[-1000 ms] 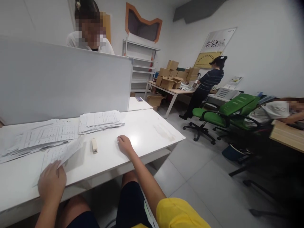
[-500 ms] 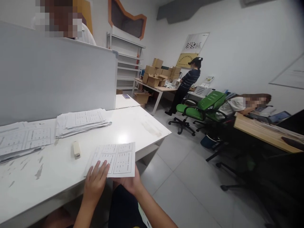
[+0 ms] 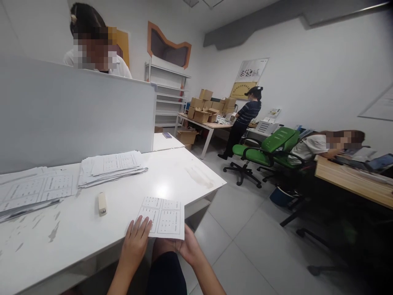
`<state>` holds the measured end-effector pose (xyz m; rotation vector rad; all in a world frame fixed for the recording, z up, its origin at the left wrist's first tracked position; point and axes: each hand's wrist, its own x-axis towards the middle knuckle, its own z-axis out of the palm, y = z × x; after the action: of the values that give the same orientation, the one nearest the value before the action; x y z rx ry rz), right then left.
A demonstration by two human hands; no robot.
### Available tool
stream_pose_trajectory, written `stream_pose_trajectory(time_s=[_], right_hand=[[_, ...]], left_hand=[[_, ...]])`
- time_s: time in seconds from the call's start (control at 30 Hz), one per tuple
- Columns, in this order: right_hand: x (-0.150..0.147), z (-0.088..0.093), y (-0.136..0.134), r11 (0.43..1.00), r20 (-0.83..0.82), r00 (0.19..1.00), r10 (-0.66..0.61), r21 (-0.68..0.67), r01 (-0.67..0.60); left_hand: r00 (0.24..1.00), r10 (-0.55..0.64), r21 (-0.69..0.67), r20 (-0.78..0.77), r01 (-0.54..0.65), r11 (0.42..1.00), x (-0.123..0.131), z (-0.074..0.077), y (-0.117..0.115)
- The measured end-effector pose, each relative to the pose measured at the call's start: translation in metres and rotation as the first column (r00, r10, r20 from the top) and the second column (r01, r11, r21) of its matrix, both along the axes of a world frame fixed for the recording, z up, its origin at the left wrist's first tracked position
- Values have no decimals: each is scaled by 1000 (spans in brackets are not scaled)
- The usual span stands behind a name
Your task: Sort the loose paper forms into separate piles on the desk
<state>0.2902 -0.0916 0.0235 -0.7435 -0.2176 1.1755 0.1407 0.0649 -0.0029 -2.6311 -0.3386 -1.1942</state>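
Both my hands hold one printed sheet [image 3: 164, 217] at the front edge of the white desk [image 3: 76, 229]. My left hand [image 3: 135, 243] lies on the sheet's lower left corner with fingers stretched over it. My right hand [image 3: 187, 248] supports the sheet from below, its fingers mostly hidden under the paper. A small white stapler [image 3: 102, 203] lies on the desk to the left of the sheet. Behind it sits a stack of printed sheets [image 3: 112, 166], and more sheets [image 3: 29, 190] are spread at the far left.
A white partition [image 3: 76, 110] runs along the desk's far side, with a person behind it. To the right stand green office chairs [image 3: 267, 149], a person seated at a wooden desk [image 3: 353, 180], and a standing person by a table of cardboard boxes [image 3: 208, 106].
One second ago my left hand pulled a sheet from the left pile and my right hand rested on the desk. Now both hold that sheet at the desk's front edge.
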Motion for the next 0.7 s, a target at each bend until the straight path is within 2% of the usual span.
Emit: stream_pose_trajectory(time_s=[0.1, 0.27, 0.4, 0.47, 0.57, 0.63, 0.7], right_hand=[[9, 1, 1, 1000, 1, 1000, -4, -23, 4], [12, -6, 9, 971, 209, 969, -132, -168, 169], [12, -18, 15, 955, 333, 927, -172, -173, 240], [14, -26, 18, 949, 423, 893, -157, -186, 255], [18, -36, 23, 955, 513, 852, -106, -184, 231], [18, -36, 28, 964, 530, 845, -69, -182, 192], [15, -29, 34, 969, 521, 853, -1, -209, 129]], left_hand=[[998, 49, 18, -36, -48, 999, -3, -2, 4], [994, 80, 11, -73, -79, 997, -1, -7, 5], [995, 82, 14, -59, -82, 997, -5, -9, 0], [994, 107, -35, -14, -107, 994, -10, -8, -5], [972, 233, -188, 42, -222, 957, -25, -7, -13], [956, 290, -279, 46, -266, 923, -38, -8, -14], [958, 284, -324, 31, -260, 910, -54, -12, -8]])
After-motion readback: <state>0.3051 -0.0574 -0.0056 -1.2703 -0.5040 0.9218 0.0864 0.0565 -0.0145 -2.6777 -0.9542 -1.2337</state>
